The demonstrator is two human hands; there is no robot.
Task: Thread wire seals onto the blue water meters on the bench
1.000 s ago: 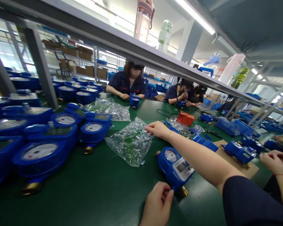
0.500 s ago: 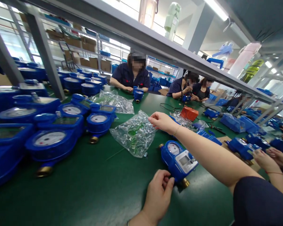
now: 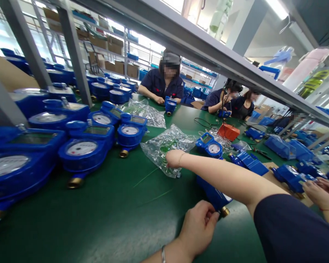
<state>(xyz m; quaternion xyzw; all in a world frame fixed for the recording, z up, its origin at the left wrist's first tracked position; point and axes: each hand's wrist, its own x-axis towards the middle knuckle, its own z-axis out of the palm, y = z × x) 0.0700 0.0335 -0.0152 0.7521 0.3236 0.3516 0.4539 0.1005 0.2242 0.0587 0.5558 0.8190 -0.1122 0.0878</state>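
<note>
Layout of the table: front bag, centre; rear bag, behind and slightly left; meter cluster, left; lone meter, nearer and right; box, farther back, right; bottle on the overhead shelf.

Factory workshop; blue meters crowd a green bench.
</note>
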